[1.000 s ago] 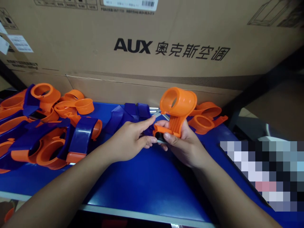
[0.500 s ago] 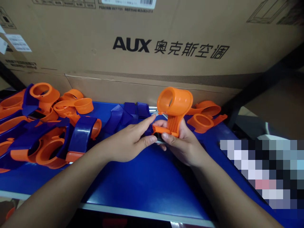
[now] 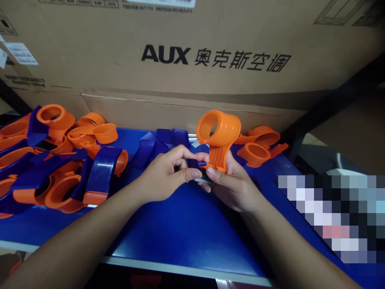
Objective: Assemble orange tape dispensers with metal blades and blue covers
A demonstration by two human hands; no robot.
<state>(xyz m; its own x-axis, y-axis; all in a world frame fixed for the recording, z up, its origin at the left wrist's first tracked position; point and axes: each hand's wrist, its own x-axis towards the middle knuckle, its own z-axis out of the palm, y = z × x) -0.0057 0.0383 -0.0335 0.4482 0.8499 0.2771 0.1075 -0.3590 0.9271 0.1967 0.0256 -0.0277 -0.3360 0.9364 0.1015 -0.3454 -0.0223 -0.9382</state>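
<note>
My right hand [image 3: 231, 180] is wrapped around the lower end of an orange tape dispenser [image 3: 221, 130], its ring upright and facing left. A toothed metal blade [image 3: 200, 181] shows under a black part at the base, beside my right thumb. My left hand [image 3: 168, 174] pinches a small dark blue plastic piece [image 3: 194, 163] between thumb and curled fingers. That piece sits against the dispenser's lower left end; its far side is hidden by my fingers.
Several orange and blue tape dispensers [image 3: 102, 168] are piled at the left. Flat blue plastic parts [image 3: 146, 150] lie behind my left hand, and orange frames [image 3: 255, 154] at the right. A large cardboard box [image 3: 120, 76] stands behind the blue tabletop [image 3: 168, 241].
My left fingers have curled from stretched out into a pinch. The dark blue piece now shows at the dispenser's lower end, where an orange lip was visible. The dispenser has shifted slightly left.
</note>
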